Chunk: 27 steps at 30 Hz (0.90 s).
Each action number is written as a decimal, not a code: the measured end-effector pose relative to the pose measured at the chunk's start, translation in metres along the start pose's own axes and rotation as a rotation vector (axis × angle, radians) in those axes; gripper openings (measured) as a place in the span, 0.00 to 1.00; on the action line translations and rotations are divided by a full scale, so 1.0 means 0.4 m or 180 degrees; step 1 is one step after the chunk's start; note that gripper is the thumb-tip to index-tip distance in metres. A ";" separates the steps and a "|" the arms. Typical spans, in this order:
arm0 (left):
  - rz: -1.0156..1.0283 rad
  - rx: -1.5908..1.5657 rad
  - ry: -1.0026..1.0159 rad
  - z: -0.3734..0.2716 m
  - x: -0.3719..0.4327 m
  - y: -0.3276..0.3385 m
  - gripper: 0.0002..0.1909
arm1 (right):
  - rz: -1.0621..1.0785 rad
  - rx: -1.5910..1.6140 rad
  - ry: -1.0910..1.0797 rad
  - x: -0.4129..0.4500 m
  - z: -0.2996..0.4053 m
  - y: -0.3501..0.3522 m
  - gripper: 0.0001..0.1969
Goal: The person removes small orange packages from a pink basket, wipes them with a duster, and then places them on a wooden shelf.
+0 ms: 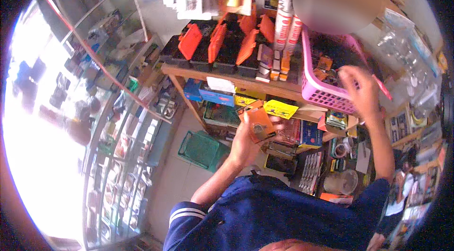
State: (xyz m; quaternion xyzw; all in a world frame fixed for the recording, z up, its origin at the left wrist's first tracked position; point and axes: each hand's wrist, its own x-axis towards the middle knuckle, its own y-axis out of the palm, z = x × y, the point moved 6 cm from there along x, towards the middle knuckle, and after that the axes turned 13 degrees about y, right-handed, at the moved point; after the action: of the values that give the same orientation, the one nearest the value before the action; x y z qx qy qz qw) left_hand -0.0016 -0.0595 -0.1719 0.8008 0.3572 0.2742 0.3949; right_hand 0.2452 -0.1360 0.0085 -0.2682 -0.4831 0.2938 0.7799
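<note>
My left hand (244, 144) holds a flat orange packet (261, 125) with dark printing, the thumb on its face and the fingers behind its far edge. It is held in front of the shelves, above the floor. My right hand (361, 89) reaches over the near right side of a pink plastic basket (326, 94), its fingers bent down inside. Whether those fingers grip anything is hidden. Small orange packets (323, 65) and dark items lie in the basket. The basket stands on a wooden shelf (227, 79).
Black bins with raised orange lids (189, 42) stand on the shelf, beside white-and-red sealant tubes (282, 27) and small boxes (264, 61). Underneath are blue boxes (216, 95) and a yellow card (281, 109). A green basket (198, 148) sits on the tiled floor. Left is a glass display case (117, 180).
</note>
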 end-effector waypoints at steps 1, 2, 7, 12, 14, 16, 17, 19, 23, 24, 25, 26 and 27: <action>-0.0324 0.0075 0.0025 -0.018 -0.005 -0.017 0.36 | 0.0001 -0.0036 0.0190 0.032 -0.071 -0.027 0.13; -0.0357 0.0061 0.0076 -0.033 -0.012 -0.039 0.36 | 0.0060 -0.0226 0.0632 0.050 -0.162 -0.047 0.14; -0.0462 -0.0388 0.0147 -0.065 -0.036 -0.115 0.42 | 0.0683 -0.1869 0.1266 -0.008 -0.438 -0.070 0.19; -0.0672 -0.0481 -0.0063 -0.074 -0.059 -0.138 0.42 | -0.0060 -0.2201 0.0927 -0.017 -0.466 -0.082 0.19; -0.0534 -0.0573 -0.0036 -0.078 -0.070 -0.151 0.43 | -0.0299 -0.2712 0.0687 -0.011 -0.443 -0.082 0.19; -0.0434 -0.0608 0.0107 -0.084 -0.072 -0.165 0.43 | -0.0099 -0.2874 0.0757 0.006 -0.466 -0.075 0.19; -0.0403 -0.0630 0.0074 -0.083 -0.071 -0.166 0.43 | 0.0183 -0.2586 0.0819 0.007 -0.536 -0.076 0.18; -0.0267 -0.0616 0.0229 -0.100 -0.074 -0.169 0.42 | 0.0198 -0.2304 0.1048 0.016 -0.594 -0.062 0.18; -0.0428 -0.0360 0.0298 -0.141 -0.091 -0.160 0.42 | 0.0425 -0.2341 0.1293 0.026 -0.657 -0.069 0.19; -0.0568 -0.0310 0.0333 -0.152 -0.098 -0.165 0.38 | 0.0442 -0.2331 0.1247 0.022 -0.651 -0.063 0.19; -0.0707 -0.0263 0.0368 -0.162 -0.106 -0.173 0.35 | 0.0184 -0.2355 0.1189 0.008 -0.639 -0.076 0.19; -0.0740 -0.0271 0.0415 -0.175 -0.114 -0.176 0.35 | -0.0073 -0.2367 0.1123 -0.004 -0.623 -0.090 0.20; -0.0837 -0.0195 0.0494 -0.189 -0.125 -0.186 0.33 | -0.0064 -0.2302 0.1409 -0.010 -0.599 -0.091 0.19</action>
State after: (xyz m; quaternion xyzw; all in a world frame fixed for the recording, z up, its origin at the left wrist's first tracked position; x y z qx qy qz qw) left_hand -0.1122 -0.0337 -0.2009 0.7111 0.4799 0.2920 0.4229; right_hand 0.4695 -0.1960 -0.0617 -0.5765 -0.3786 0.0332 0.7233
